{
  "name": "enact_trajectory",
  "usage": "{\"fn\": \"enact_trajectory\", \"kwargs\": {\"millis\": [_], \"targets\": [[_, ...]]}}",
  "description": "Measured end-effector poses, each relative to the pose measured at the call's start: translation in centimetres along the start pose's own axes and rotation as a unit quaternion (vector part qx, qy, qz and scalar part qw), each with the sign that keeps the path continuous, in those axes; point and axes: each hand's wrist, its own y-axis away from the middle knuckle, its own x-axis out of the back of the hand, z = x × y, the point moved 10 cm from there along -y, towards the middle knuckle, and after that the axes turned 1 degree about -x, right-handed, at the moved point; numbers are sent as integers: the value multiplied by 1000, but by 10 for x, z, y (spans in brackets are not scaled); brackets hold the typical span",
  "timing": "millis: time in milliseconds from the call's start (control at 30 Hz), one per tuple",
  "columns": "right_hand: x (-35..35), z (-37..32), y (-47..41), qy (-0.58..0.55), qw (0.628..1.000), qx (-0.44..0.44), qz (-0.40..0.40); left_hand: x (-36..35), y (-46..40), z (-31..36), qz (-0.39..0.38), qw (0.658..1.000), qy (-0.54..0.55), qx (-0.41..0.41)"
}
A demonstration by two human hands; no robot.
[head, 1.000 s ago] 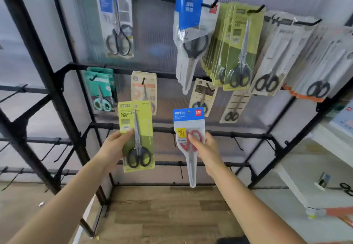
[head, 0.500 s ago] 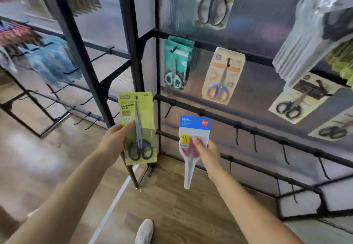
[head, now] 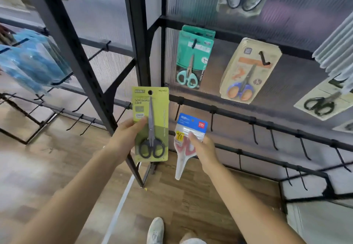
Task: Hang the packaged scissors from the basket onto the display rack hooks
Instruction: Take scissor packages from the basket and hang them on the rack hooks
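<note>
Wood-look floor (head: 57, 167) below, black display rack (head: 139, 33) with ribbed translucent backing ahead. Left hand (head: 126, 138) pinching the green carded scissors (head: 150, 125) by its left edge, thumb on the front, card upright, punched hole at the top. Right hand (head: 202, 148) gripping the blue-topped pouch of red scissors (head: 188, 138), tip pointing down. Both packs held just in front of the lower rail, off any hook. Bare hooks (head: 254, 132) along that rail, right of the pouch. Best approach, probably: one pack at a time, hole lined up square with the hook tip, slid fully back. Basket out of view.
</note>
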Motion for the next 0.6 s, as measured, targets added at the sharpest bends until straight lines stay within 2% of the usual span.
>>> {"fn": "enact_trajectory", "kwargs": {"millis": [600], "targets": [[-39, 46, -96, 15, 998, -68, -4, -2, -53, -40, 38, 997, 9, 74]]}}
